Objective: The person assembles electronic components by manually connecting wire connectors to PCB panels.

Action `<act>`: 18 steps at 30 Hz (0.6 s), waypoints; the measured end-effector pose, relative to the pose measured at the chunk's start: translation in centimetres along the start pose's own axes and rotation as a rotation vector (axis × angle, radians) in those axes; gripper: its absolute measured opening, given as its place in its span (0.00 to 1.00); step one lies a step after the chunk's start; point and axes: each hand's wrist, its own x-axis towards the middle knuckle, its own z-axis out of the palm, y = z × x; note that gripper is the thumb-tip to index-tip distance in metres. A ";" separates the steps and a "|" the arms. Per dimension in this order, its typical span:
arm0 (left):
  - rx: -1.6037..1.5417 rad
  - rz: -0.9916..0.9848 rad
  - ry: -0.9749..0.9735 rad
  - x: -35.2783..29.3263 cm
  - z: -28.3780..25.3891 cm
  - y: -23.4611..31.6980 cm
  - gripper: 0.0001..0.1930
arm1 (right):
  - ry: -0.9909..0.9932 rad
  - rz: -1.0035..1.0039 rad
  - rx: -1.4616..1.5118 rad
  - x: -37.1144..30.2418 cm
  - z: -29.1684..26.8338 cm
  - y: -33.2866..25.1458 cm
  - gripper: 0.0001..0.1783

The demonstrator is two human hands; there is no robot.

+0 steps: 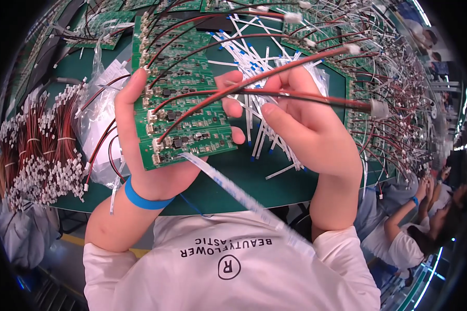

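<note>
White shirt, one: black capitals are printed across the front in two lines, seen upside down; on the near side, a single black letter is set within a ring. Green circuit board, far of the shirt: small white markings are borne, too fine to be read. White ribbon: blue-tinted marks are blurred.
</note>
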 end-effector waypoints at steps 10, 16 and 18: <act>-0.030 0.017 0.011 0.0 0.3 0.2 0.34 | 0.084 0.032 0.075 0.9 -0.3 -0.7 0.12; 0.012 0.040 0.009 -0.2 0.4 0.4 0.33 | 0.082 0.044 0.125 1.2 -0.8 -0.8 0.16; 0.008 0.047 -0.005 -0.2 0.2 0.5 0.32 | 0.096 0.027 0.168 1.4 -0.6 -0.6 0.15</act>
